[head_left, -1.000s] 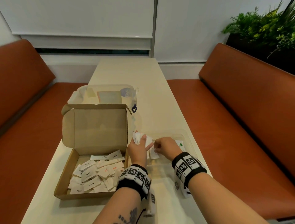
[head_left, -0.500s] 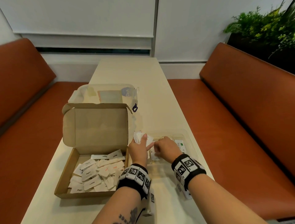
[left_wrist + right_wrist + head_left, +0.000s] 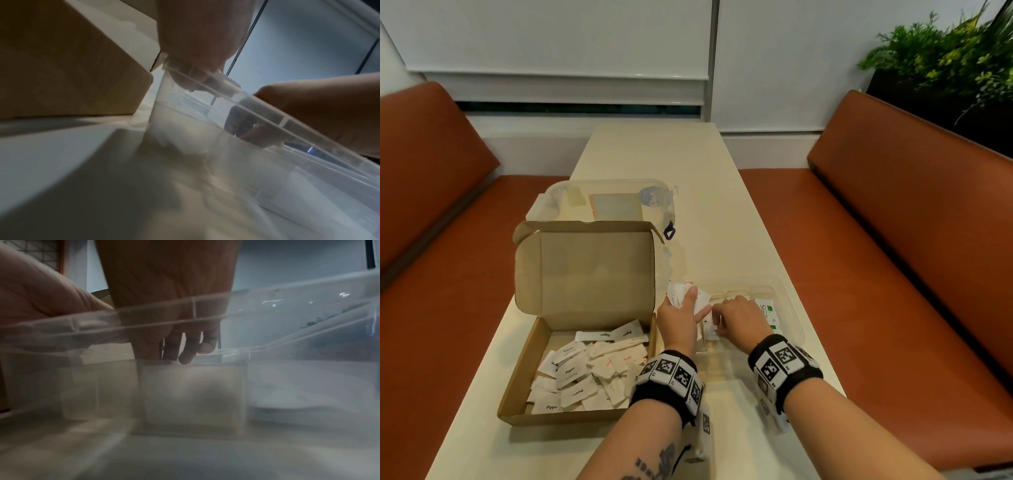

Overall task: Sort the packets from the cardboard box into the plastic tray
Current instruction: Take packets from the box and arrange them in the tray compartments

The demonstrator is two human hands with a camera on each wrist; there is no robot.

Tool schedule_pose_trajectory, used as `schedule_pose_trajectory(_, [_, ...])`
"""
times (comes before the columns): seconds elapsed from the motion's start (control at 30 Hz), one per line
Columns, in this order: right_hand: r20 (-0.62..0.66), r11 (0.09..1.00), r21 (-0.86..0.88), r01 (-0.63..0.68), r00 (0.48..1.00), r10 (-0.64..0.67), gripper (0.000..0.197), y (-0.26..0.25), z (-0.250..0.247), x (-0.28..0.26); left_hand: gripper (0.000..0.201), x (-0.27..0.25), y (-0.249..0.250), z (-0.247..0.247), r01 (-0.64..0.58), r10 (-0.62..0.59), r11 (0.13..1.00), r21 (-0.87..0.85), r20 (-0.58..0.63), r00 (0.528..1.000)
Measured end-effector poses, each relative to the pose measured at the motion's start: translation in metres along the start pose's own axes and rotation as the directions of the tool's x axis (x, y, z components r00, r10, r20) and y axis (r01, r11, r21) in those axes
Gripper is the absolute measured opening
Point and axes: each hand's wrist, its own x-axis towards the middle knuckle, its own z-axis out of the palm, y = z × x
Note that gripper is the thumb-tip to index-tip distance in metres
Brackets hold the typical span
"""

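1. the left hand [image 3: 681, 318] is in the middle of the head view. it holds a bunch of white packets [image 3: 683, 295] over the left end of the clear tray [image 3: 789, 308].
2. the right hand [image 3: 739, 317] is just beside it, reaching down into the tray. its fingers [image 3: 186, 352] curl, but i cannot tell if they hold a packet.
3. the box [image 3: 524, 383] sits at the lower left, lid up, with many packets inside.

Head cam looks down from above – both wrist cams low, close, sharing the plastic tray [image 3: 792, 310].
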Motion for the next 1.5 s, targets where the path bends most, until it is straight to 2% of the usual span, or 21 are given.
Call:
schedule_pose_trajectory(0.07, [-0.010, 0.999, 0.042, -0.022, 1.000, 0.022, 0.012, -0.001, -0.001, 0.000, 0.029, -0.001, 0.000, 0.000, -0.001, 0.001, 1.000, 0.000, 0.010, 1.000])
schedule_pose_trajectory(0.13, [-0.067, 0.982, 0.174, -0.072, 0.994, 0.085, 0.013, -0.003, -0.003, -0.001, 0.030, -0.001, 0.001, -0.002, -0.009, 0.010, 1.000, -0.010, 0.025, 1.000])
schedule_pose_trajectory(0.23, [-0.183, 0.888, 0.446, -0.109, 0.960, 0.210, 0.015, -0.009, -0.013, -0.001, 0.029, 0.000, 0.003, -0.002, -0.008, 0.009, 1.000, -0.026, 0.030, 1.000])
schedule_pose_trajectory(0.3, [-0.190, 0.799, 0.588, -0.126, 0.939, 0.288, 0.018, -0.014, -0.019, 0.001, 0.024, 0.003, 0.003, -0.002, 0.023, -0.022, 0.999, -0.037, 0.018, 1.000])
schedule_pose_trajectory(0.37, [-0.148, 0.706, 0.692, -0.148, 0.929, 0.340, 0.022, -0.019, -0.024, 0.002, 0.019, 0.009, 0.001, -0.003, 0.050, -0.050, 0.998, -0.049, 0.005, 0.999])
schedule_pose_trajectory(0.47, [-0.037, 0.566, 0.800, -0.198, 0.926, 0.376, 0.031, -0.025, -0.029, 0.001, 0.024, 0.016, 0.003, -0.004, 0.069, -0.067, 0.997, 0.038, -0.063, 0.996])
schedule_pose_trajectory(0.53, [0.028, 0.488, 0.848, -0.204, 0.938, 0.344, 0.033, -0.030, -0.030, -0.002, 0.028, 0.018, 0.007, -0.003, 0.071, -0.066, 0.996, 0.049, -0.091, 0.994])
schedule_pose_trajectory(0.67, [0.080, 0.320, 0.934, -0.160, 0.965, 0.250, 0.023, -0.035, -0.032, -0.004, 0.019, 0.019, 0.015, 0.002, 0.072, -0.074, 0.995, -0.074, -0.025, 0.997])
schedule_pose_trajectory(0.8, [0.020, 0.302, 0.946, -0.119, 0.950, 0.311, 0.013, -0.031, -0.036, -0.003, 0.021, 0.020, 0.019, 0.001, 0.148, -0.119, 0.926, -0.346, 0.103, 0.988])
schedule_pose_trajectory(0.9, [-0.026, 0.301, 0.948, -0.099, 0.923, 0.385, 0.006, -0.026, -0.038, -0.002, 0.024, 0.019, 0.023, 0.000, 0.193, -0.137, 0.872, -0.449, 0.154, 0.979])
schedule_pose_trajectory(1.1, [-0.098, 0.221, 0.975, -0.015, 0.867, 0.489, 0.005, -0.017, -0.044, -0.006, 0.019, 0.020, 0.017, -0.002, 0.165, -0.126, 0.886, -0.434, 0.118, 0.985])
schedule_pose_trajectory(1.27, [-0.190, 0.392, 0.920, 0.000, 0.874, 0.448, 0.011, -0.009, -0.049, -0.009, 0.020, 0.018, 0.018, -0.004, 0.297, -0.229, 0.859, -0.418, 0.207, 0.951])
schedule_pose_trajectory(1.3, [-0.203, 0.425, 0.905, -0.001, 0.878, 0.434, 0.012, -0.008, -0.050, -0.009, 0.022, 0.018, 0.018, -0.004, 0.304, -0.235, 0.859, -0.412, 0.211, 0.949])
schedule_pose_trajectory(1.37, [-0.223, 0.476, 0.880, -0.001, 0.882, 0.414, 0.015, -0.006, -0.051, -0.009, 0.014, 0.018, 0.018, -0.003, 0.259, -0.190, 0.885, -0.386, 0.209, 0.959])
schedule_pose_trajectory(1.43, [-0.221, 0.480, 0.878, -0.003, 0.885, 0.410, 0.016, -0.004, -0.051, -0.009, 0.011, 0.018, 0.016, -0.003, 0.198, -0.131, 0.908, -0.369, 0.199, 0.971])
schedule_pose_trajectory(1.5, [-0.185, 0.407, 0.914, -0.001, 0.889, 0.418, 0.015, -0.003, -0.052, -0.009, 0.016, 0.018, 0.015, -0.003, 0.166, -0.100, 0.924, -0.345, 0.201, 0.974])
